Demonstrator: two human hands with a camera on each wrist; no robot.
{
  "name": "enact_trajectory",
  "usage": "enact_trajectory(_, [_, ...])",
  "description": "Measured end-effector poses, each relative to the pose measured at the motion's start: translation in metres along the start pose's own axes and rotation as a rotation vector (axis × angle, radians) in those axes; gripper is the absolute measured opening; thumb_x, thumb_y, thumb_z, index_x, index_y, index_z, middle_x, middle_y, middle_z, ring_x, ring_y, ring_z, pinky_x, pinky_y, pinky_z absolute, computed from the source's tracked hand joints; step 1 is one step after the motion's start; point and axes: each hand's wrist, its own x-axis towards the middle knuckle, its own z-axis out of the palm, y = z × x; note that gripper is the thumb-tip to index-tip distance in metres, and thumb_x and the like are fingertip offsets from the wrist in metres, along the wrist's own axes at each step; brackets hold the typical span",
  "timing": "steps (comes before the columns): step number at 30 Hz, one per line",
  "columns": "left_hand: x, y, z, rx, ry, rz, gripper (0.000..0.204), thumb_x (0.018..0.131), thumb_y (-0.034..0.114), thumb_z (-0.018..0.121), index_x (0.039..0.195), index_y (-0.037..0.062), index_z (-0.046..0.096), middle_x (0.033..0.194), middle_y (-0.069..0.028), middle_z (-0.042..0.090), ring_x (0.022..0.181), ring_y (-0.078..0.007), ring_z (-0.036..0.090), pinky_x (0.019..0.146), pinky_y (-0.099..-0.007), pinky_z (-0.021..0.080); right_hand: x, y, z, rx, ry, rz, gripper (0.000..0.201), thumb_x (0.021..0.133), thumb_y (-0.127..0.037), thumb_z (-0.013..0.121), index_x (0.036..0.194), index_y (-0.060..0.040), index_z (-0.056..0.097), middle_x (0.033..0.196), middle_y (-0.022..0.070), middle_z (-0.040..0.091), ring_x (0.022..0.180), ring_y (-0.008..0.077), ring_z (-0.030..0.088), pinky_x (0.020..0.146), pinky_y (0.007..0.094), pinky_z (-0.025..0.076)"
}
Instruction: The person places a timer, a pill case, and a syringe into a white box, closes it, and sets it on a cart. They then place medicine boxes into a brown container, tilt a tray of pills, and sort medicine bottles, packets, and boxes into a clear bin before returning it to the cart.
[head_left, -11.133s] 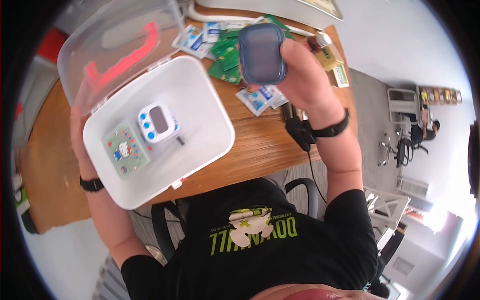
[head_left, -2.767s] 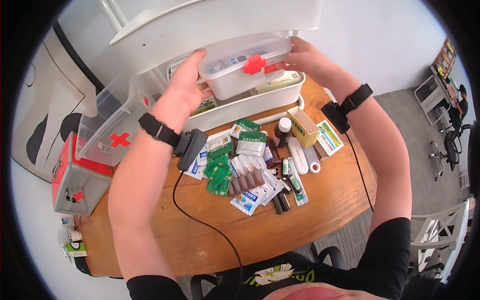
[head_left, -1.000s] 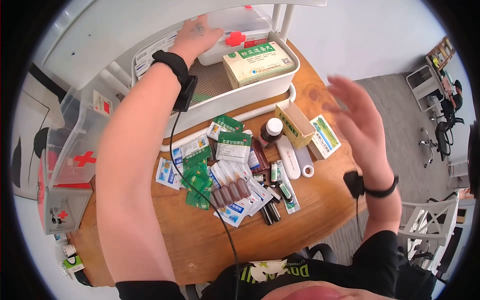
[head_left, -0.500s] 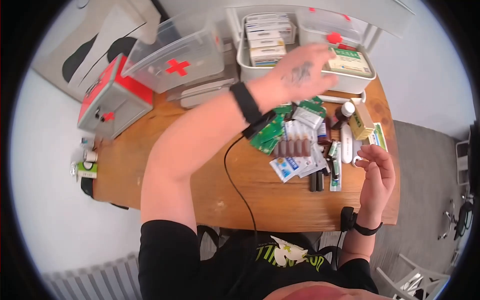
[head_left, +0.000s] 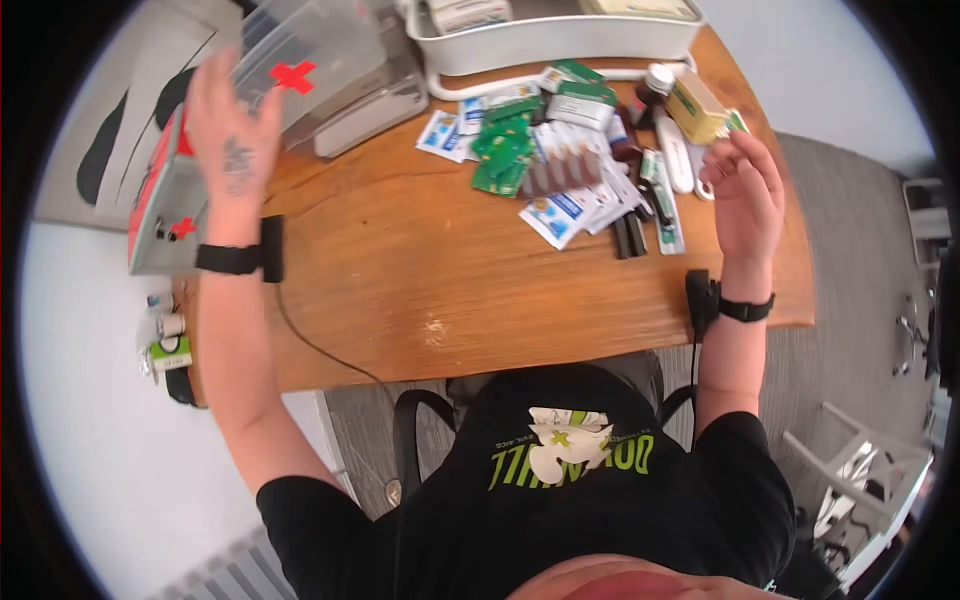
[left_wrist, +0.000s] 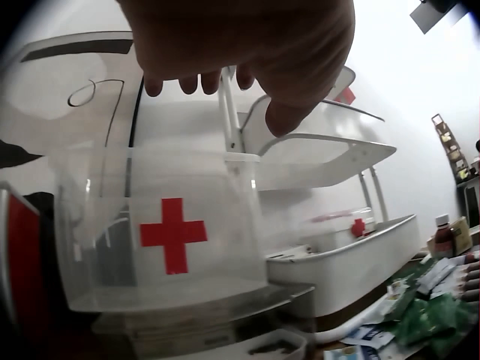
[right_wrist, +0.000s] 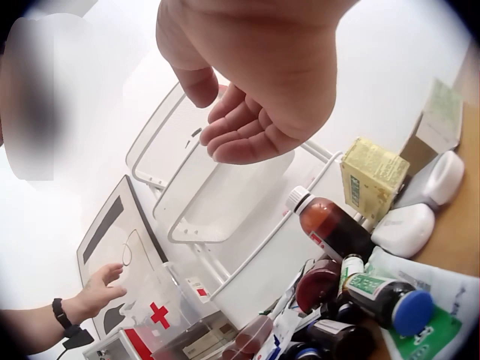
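The left hand (head_left: 228,130) is up in the air at the far left of the bench (head_left: 400,270). The clear box (head_left: 340,65) with the red cross lies just to the right of its fingers, on the far side of the bench. The long side of the box runs on a slant, from near left to far right. The red and grey box (head_left: 165,250) sits to the left of the clear box, close by the same hand. The left fingers are long and spread wide, the thumb sticks out, and they hold nothing.

The right hand (head_left: 748,200) is well apart from the clear box. It is over the right end of the bench, near the yellow box (head_left: 695,105) and the white gadget (head_left: 675,155). Its fingers bend softly and are empty. The green packets (head_left: 505,150) lie between the two hands.
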Motion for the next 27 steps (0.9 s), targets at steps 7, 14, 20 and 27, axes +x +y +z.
enact_trajectory(7, [0.007,-0.083,0.027,0.107,-0.567,-0.155,0.062,0.085,0.033,0.072,0.139,0.0048,0.056,0.135,-0.0216,0.062,0.125,-0.0363,0.059,0.103,-0.0428,0.048,0.005,0.002,-0.016,0.086,-0.051,0.001,0.033,0.100,-0.006,0.047,0.129,0.0045,0.060,0.107,0.0122,0.069,0.094,0.0207,0.064,0.080,0.0338,0.053])
enact_trajectory(14, [0.014,-0.085,0.038,0.191,-0.636,-0.293,0.043,0.089,0.037,0.070,0.122,0.0091,0.067,0.114,-0.0152,0.073,0.109,-0.0367,0.068,0.092,-0.0431,0.053,0.007,0.005,-0.027,0.089,-0.090,0.026,0.033,0.100,-0.006,0.046,0.129,0.0043,0.060,0.108,0.0129,0.068,0.095,0.0207,0.064,0.080,0.0338,0.053])
enact_trajectory(20, [-0.006,-0.080,-0.004,0.208,-0.425,-0.196,0.033,0.091,0.041,0.071,0.111,0.0140,0.071,0.102,-0.0118,0.075,0.097,-0.0336,0.071,0.083,-0.0406,0.055,0.009,0.007,-0.050,0.077,-0.140,0.029,0.038,0.103,-0.008,0.045,0.136,0.0063,0.054,0.115,0.0141,0.065,0.102,0.0224,0.061,0.086,0.0361,0.051])
enact_trajectory(27, [-0.070,-0.010,-0.143,0.145,-0.368,-0.223,0.030,0.091,0.028,0.078,0.110,0.0057,0.074,0.102,-0.0112,0.077,0.088,-0.0231,0.073,0.081,-0.0293,0.054,-0.001,0.008,-0.035,-0.039,-0.170,0.046,0.036,0.103,-0.006,0.043,0.133,0.0062,0.056,0.110,0.0138,0.066,0.101,0.0228,0.063,0.085,0.0356,0.053])
